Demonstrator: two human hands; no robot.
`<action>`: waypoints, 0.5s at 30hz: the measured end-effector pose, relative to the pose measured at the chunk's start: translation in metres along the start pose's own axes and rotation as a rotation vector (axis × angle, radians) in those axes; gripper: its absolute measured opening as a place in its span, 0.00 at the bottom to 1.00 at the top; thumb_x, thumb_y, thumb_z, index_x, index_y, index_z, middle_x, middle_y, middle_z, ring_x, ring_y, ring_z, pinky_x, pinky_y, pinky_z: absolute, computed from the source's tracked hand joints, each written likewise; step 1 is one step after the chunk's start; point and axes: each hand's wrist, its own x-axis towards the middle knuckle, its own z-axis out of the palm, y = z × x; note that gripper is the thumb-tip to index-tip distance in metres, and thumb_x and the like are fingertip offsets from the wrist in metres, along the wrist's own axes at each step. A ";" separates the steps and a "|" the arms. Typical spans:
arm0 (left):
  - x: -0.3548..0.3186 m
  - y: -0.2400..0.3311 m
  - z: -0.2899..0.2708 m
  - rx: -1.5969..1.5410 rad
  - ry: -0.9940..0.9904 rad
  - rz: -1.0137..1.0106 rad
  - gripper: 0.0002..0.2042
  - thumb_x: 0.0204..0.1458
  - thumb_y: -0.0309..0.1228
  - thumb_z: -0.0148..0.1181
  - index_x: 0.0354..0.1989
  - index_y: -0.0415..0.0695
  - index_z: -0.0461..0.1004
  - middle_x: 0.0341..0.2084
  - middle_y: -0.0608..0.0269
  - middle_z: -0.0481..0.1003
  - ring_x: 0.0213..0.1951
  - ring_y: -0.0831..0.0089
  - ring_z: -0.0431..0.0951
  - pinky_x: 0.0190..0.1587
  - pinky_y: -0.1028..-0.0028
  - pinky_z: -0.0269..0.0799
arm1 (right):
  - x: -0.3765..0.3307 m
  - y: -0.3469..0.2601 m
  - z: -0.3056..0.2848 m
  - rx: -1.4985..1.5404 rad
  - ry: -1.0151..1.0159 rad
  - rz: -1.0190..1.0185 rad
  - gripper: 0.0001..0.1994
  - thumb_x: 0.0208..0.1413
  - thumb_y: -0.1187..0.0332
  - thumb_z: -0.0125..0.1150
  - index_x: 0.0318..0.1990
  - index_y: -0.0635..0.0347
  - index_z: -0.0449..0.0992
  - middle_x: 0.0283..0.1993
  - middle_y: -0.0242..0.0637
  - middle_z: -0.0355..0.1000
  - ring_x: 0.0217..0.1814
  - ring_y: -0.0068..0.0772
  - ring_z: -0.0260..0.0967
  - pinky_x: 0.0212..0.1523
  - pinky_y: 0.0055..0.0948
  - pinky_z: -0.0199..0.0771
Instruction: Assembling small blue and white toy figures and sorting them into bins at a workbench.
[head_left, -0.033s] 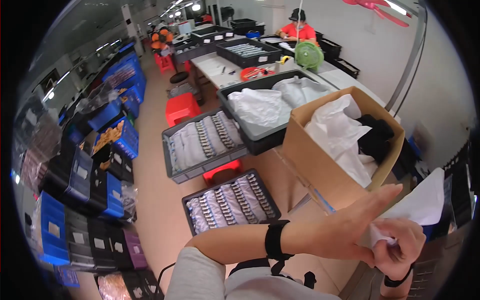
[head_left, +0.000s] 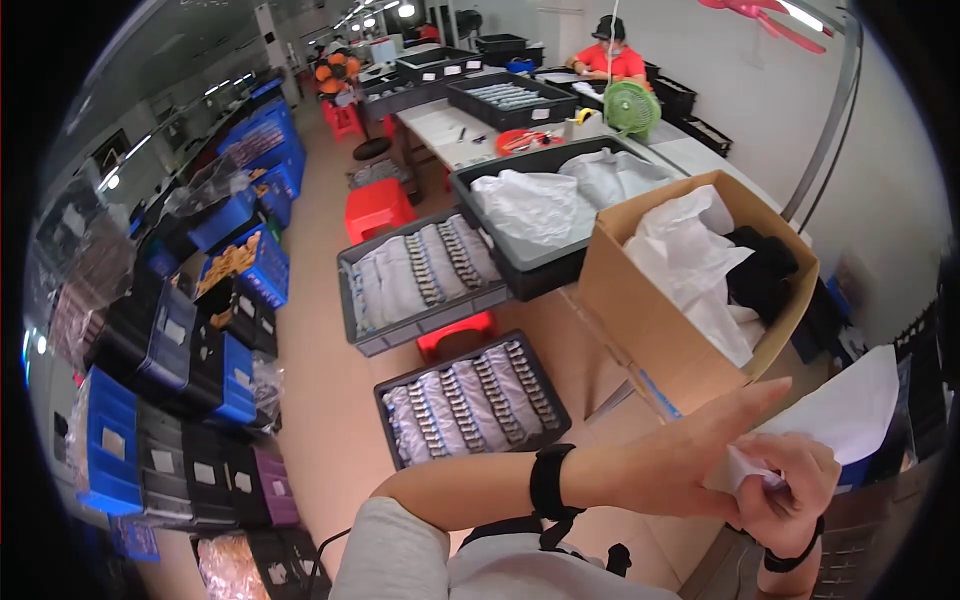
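Note:
My left hand [head_left: 670, 455] reaches across from the left with its fingers stretched out, beside the near edge of an open cardboard box [head_left: 650, 320]. Close to its palm and thumb, my right hand [head_left: 790, 490] pinches a crumpled bit of thin white sheet [head_left: 840, 415]. The sheet spreads out beyond the right hand; whether it is cloth or paper I cannot tell. Black straps circle both wrists. Inside the box lie crumpled white sheeting [head_left: 680, 250] and a dark bundle [head_left: 762, 265]. My left hand partly hides the sheet's near end.
Left of the box stands a grey crate [head_left: 555, 255] with white wrapping. Two lower crates [head_left: 425, 335] [head_left: 480, 450] hold rows of wrapped parts. Stacked blue and black bins [head_left: 110, 440] line the left side. A person [head_left: 620, 65] in red sits behind a green fan [head_left: 632, 110].
The whole scene has shifted slightly to the right in the picture, while my hands appear slightly further left. Their grip and pose look the same.

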 end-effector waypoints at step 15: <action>-0.280 0.100 -0.034 -0.001 0.618 -0.693 0.19 0.46 0.15 0.40 0.48 0.38 0.66 0.39 0.64 0.70 0.42 0.77 0.69 0.46 0.79 0.64 | -0.020 -0.151 0.167 0.791 -0.747 0.200 0.11 0.41 0.71 0.65 0.35 0.61 0.76 0.18 0.24 0.61 0.20 0.10 0.55 0.20 0.13 0.55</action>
